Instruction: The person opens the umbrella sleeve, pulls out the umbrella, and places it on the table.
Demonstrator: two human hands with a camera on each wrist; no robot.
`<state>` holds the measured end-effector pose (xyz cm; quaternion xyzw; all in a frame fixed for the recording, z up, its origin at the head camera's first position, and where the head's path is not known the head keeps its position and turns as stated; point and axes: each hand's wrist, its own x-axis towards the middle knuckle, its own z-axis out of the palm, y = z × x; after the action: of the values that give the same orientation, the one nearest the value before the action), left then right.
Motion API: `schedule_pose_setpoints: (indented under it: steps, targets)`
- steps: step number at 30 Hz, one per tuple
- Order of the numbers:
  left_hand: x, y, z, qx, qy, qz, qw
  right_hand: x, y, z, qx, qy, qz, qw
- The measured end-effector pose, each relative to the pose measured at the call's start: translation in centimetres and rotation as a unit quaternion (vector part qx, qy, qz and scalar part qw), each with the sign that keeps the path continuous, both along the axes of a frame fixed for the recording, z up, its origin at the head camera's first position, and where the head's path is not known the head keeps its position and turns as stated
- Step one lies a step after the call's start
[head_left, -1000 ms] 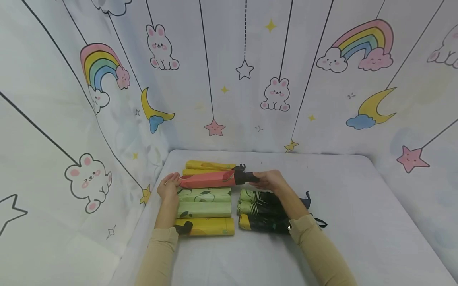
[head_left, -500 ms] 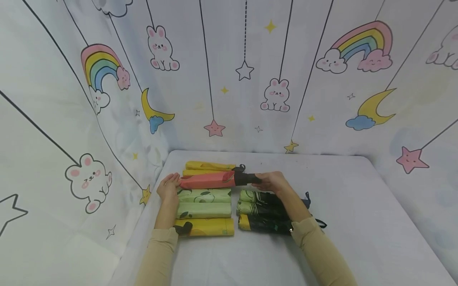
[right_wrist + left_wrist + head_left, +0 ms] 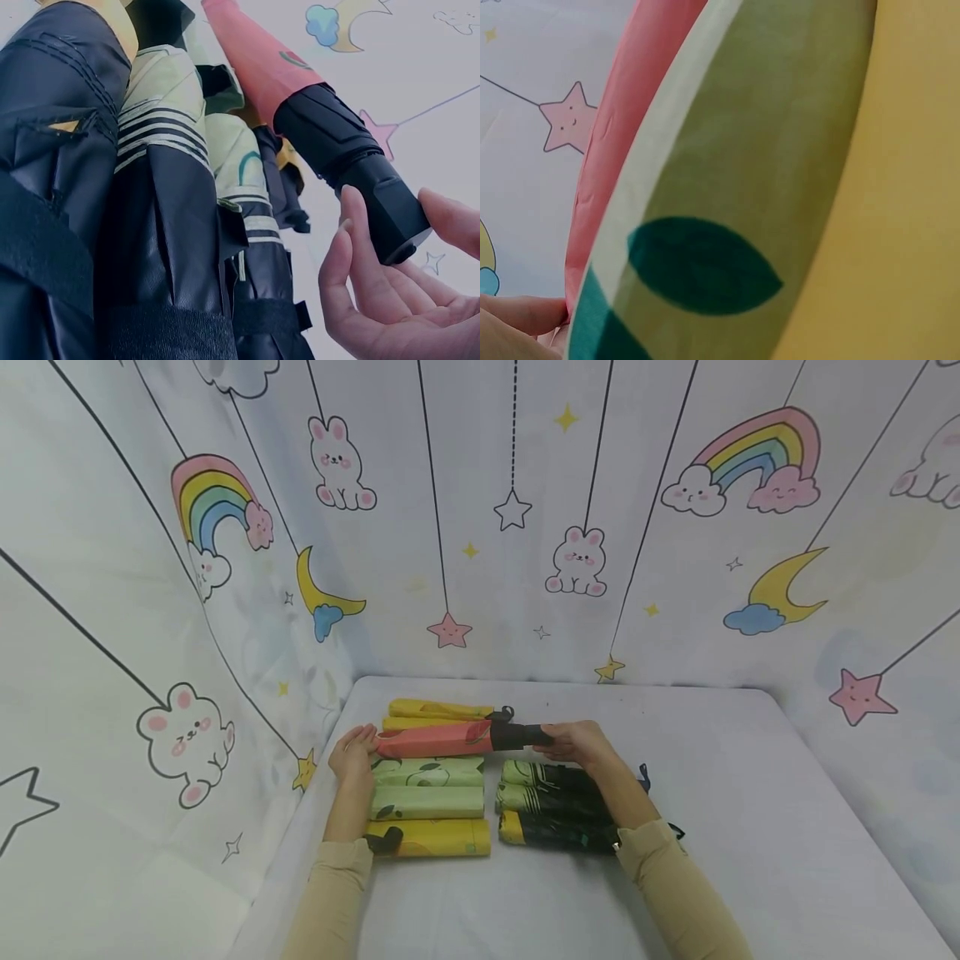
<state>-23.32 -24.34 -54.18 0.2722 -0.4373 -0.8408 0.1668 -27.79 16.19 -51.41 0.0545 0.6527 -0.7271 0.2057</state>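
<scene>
A folded umbrella (image 3: 517, 737) with a black handle lies partly inside a red sleeve (image 3: 435, 740). My left hand (image 3: 354, 750) pinches the sleeve's left end; in the left wrist view only its fingers (image 3: 525, 313) show at the lower left. With thumb and fingers around the end of the black handle (image 3: 382, 210), my right hand (image 3: 577, 743) grips the umbrella from the right. The sleeve crosses level in front of two yellow umbrellas (image 3: 442, 707), close over a light green one (image 3: 431, 772).
Below lie another light green umbrella (image 3: 431, 802) and a yellow one (image 3: 450, 838). Right of these, under my right forearm, are several dark umbrellas (image 3: 555, 831) with green or yellow ends. All rest on a white-covered table (image 3: 750, 827) before a printed curtain (image 3: 495, 568).
My right hand has shifted a little to the right, and more of the black handle shows beyond the red sleeve. The left hand has stayed at the sleeve's end.
</scene>
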Motion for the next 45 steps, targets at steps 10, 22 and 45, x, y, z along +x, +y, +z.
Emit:
schedule_pose_setpoints:
  steps: [10, 22, 45]
  targets:
    - [-0.1, -0.1, 0.1, 0.001, -0.01, 0.003, 0.9999, 0.3, 1.0, -0.1, 0.006, 0.013, 0.008, 1.0]
    - [0.0, 0.0, 0.0, -0.004, -0.008, 0.005, 0.9999, 0.6, 2.1, 0.3, 0.021, 0.02, 0.022, 0.999]
    - [-0.3, 0.0, -0.4, -0.009, -0.009, 0.014, 0.9998, 0.8, 3.0, 0.1, 0.018, 0.026, 0.016, 0.999]
